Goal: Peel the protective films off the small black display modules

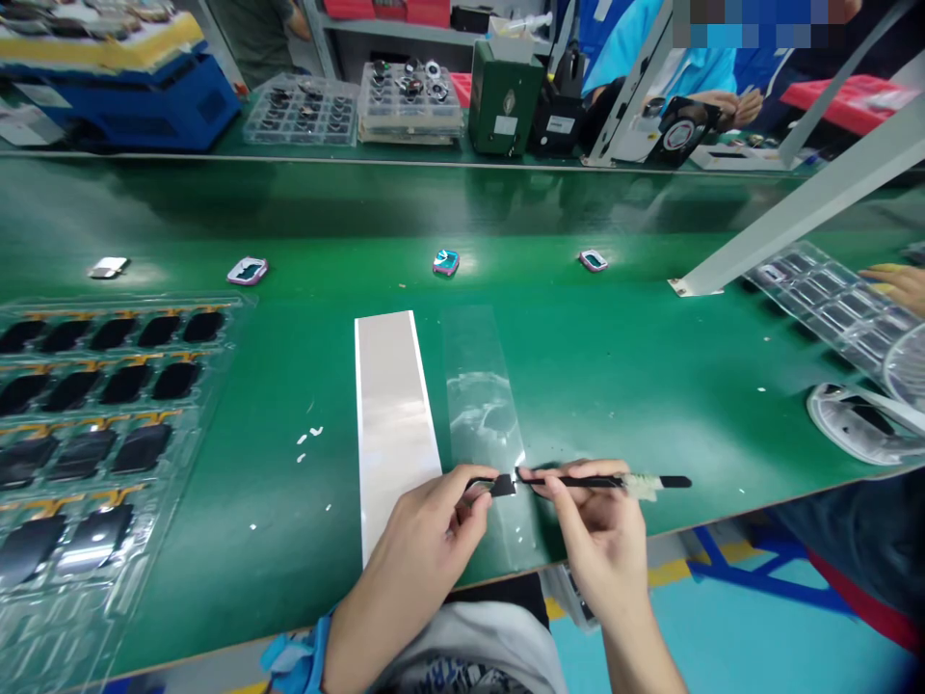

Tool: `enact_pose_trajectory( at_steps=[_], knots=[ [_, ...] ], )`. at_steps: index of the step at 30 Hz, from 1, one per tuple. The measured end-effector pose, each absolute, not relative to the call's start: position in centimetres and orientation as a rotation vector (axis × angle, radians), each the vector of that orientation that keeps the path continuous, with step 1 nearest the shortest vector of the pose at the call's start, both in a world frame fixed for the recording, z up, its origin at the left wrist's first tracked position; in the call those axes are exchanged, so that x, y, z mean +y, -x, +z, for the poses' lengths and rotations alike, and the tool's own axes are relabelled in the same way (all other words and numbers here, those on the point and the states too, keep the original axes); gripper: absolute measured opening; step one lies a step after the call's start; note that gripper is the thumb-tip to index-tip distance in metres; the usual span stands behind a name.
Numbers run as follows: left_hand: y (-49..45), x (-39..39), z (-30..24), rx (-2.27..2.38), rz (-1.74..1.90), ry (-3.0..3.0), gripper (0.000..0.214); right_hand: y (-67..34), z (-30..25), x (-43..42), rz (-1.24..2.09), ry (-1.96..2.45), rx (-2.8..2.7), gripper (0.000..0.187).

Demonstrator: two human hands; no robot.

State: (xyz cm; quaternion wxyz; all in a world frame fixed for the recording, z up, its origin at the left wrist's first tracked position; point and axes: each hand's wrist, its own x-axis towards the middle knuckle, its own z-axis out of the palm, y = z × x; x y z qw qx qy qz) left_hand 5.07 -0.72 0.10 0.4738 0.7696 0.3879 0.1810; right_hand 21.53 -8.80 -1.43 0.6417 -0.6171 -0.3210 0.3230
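Note:
My left hand (440, 525) pinches a small dark piece, perhaps a watch screen, between thumb and fingers; its black flat end (504, 485) sticks out to the right. My right hand (603, 525) is closed around slim black tweezers (589, 481) with pale tape wrapped near the rear end. The tweezers' tip points left and meets or nearly meets the black end; contact is too small to tell. Under both hands lies a clear film strip (481, 395) on the green table. Left of it is a long white-edged strip (394, 405), partly covered by my left hand.
A clear tray of black watch screens (112, 386) fills the left side. Several small watch cases (446, 262) lie along the back. A white post (802, 202) slants at right, near another clear tray (845, 308) and a co-worker's hand (896, 286). White scraps (302, 440) dot the table.

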Motion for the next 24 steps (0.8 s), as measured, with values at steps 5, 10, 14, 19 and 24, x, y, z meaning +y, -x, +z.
enact_pose_trajectory(
  at_steps=[5, 10, 14, 19, 24],
  knots=[
    [-6.1, -0.8, 1.0, 0.840, 0.585, -2.004, 0.021, -21.4, -1.6, -8.9, 0.729, 1.411, -0.742, 0.018],
    [-6.9, -0.3, 1.2, 0.927, 0.432, -2.002, 0.018, -21.3, -2.0, -8.9, 0.709, 1.447, -0.749, 0.018],
    [-6.8, 0.0, 1.0, 0.934, 0.435, -1.948, 0.019, -21.3, -1.4, -8.7, 0.556, 1.419, -0.659, 0.019],
    [-6.7, 0.1, 1.2, 0.928, 0.515, -1.847, 0.016, -20.6, 0.3, -8.3, 0.480, 1.228, -0.636, 0.016],
    [-6.4, 0.0, 1.7, 0.864, 0.565, -1.797, 0.018, -18.4, 1.7, -7.7, 0.451, 1.077, -0.762, 0.021]
  ],
)
